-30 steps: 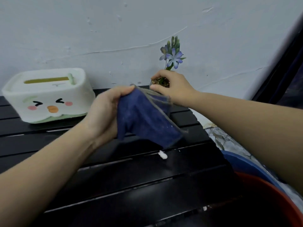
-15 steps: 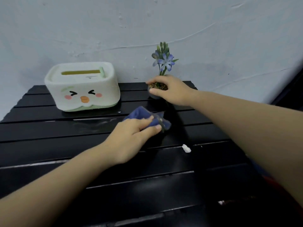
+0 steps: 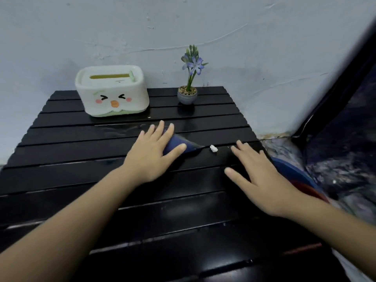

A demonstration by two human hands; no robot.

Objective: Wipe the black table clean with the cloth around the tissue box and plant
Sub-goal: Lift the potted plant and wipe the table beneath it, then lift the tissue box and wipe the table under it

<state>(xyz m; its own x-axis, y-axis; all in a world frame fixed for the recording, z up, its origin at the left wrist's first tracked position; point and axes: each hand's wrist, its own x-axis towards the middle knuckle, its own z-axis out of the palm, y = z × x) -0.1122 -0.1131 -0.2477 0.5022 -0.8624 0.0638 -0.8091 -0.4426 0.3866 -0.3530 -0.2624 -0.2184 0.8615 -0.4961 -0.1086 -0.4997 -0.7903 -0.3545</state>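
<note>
My left hand point(image 3: 151, 154) lies flat on a folded blue cloth point(image 3: 181, 143), pressing it onto the black slatted table point(image 3: 81, 180) near the middle. My right hand point(image 3: 262, 178) rests open on the table's right side, fingers spread, holding nothing. A small white crumb point(image 3: 213, 148) lies between the cloth's tip and my right fingers. The white tissue box point(image 3: 112, 90) with a cartoon face stands at the back left. The small potted plant point(image 3: 188, 94) with blue flowers stands at the back, right of the box, untouched.
A pale wall point(image 3: 264, 47) runs directly behind the table. A blue basin point(image 3: 293, 169) and a red basin point(image 3: 311, 190) sit just off the table's right edge. A dark frame point(image 3: 345, 88) slants at the far right.
My right hand let go of the plant pot and came down onto the table's right side. My left hand lowered the cloth and flattened on it, near the white crumb.
</note>
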